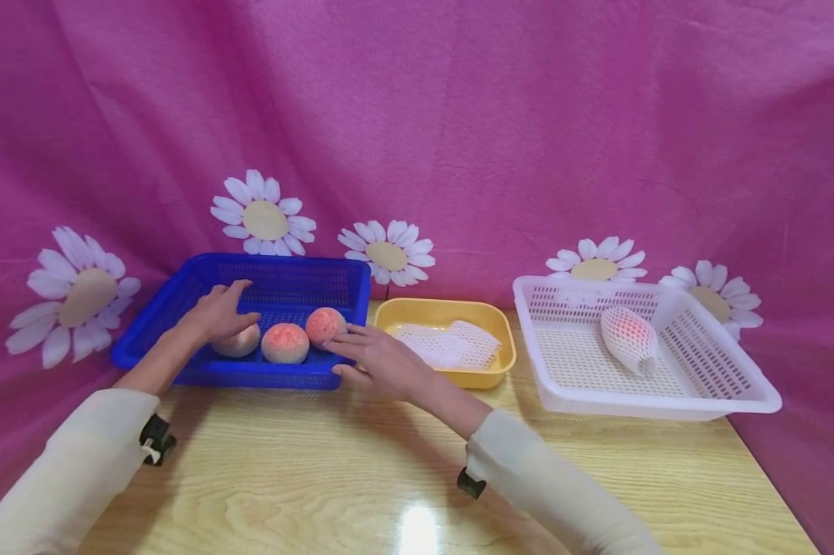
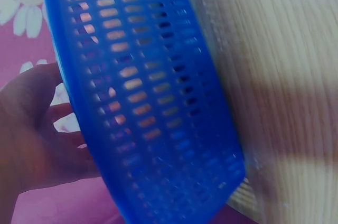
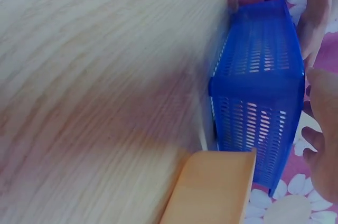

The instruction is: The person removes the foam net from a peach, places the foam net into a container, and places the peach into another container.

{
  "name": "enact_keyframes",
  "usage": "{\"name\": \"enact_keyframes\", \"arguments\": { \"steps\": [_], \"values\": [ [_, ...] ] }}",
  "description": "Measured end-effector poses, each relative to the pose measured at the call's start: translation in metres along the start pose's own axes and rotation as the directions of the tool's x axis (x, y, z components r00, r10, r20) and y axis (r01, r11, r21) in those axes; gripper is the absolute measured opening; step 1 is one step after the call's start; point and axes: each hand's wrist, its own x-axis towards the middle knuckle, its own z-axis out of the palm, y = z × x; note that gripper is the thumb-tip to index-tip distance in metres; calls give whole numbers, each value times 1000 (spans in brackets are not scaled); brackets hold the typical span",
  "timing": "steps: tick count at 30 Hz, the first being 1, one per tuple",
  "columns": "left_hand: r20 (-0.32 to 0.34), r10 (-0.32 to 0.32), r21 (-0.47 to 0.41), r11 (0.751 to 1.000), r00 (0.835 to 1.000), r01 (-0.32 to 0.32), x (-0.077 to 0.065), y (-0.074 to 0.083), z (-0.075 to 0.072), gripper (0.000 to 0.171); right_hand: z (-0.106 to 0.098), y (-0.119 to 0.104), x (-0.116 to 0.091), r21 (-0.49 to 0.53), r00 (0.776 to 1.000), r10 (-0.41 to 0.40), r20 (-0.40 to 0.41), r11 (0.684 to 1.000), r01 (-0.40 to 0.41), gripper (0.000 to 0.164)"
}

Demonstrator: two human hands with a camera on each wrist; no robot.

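Three pink-and-cream peaches sit in a row along the near side of the blue basket [image 1: 264, 375]. Over the left peach [image 1: 240, 342] is my left hand [image 1: 217, 313], its index finger and thumb stretched out; the hand partly hides that peach. Between the hands lies the middle peach [image 1: 285, 344]. My right hand [image 1: 382, 361] reaches over the basket's right rim with loosely extended fingers, fingertips right at the right peach [image 1: 324, 327]. In both wrist views the basket wall hides most of the fingertips.
A yellow tray [image 1: 445, 304] holding white foam fruit nets [image 1: 434, 345] stands right of the blue basket. Farther right, a white basket [image 1: 556, 370] contains a peach in a foam net [image 1: 627, 339]. Behind everything hangs a magenta flowered cloth [image 1: 459, 154]; wooden tabletop [image 1: 285, 462] lies in front.
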Motion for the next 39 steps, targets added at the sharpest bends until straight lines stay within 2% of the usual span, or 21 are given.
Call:
{"name": "enact_keyframes", "arguments": {
  "steps": [4, 10, 12, 20, 25, 34, 39],
  "values": [
    [-12, -13, 1, 1000, 1000, 13, 0, 15, 1, 69, -8, 4, -3, -45, 998, 55, -1, 997, -55, 44],
    [-111, 41, 8, 999, 993, -41, 0, 40, 6, 69, -21, 11, -9, -96, 986, 165, -9, 982, -165, 46],
    [-123, 62, 10, 998, 991, -61, 1, 48, 8, 69, -26, 13, -11, -119, 978, 210, -9, 971, -209, 46],
    [-133, 146, 66, 988, 980, -138, 0, 80, 20, 71, -39, 22, -21, -223, 936, 352, -23, 911, -348, 49],
    [-139, 198, 87, 978, 970, -187, 0, 95, 26, 73, -46, 28, -29, -238, 911, 411, -44, 881, -409, 53],
    [-143, 215, 75, 976, 966, -206, -3, 124, 35, 74, -59, 36, -43, -261, 866, 499, -22, 834, -487, 56],
    [-129, 209, 83, 976, 969, -200, -3, 137, 38, 73, -63, 44, -52, -258, 852, 522, -23, 821, -510, 58]
  ]
}}
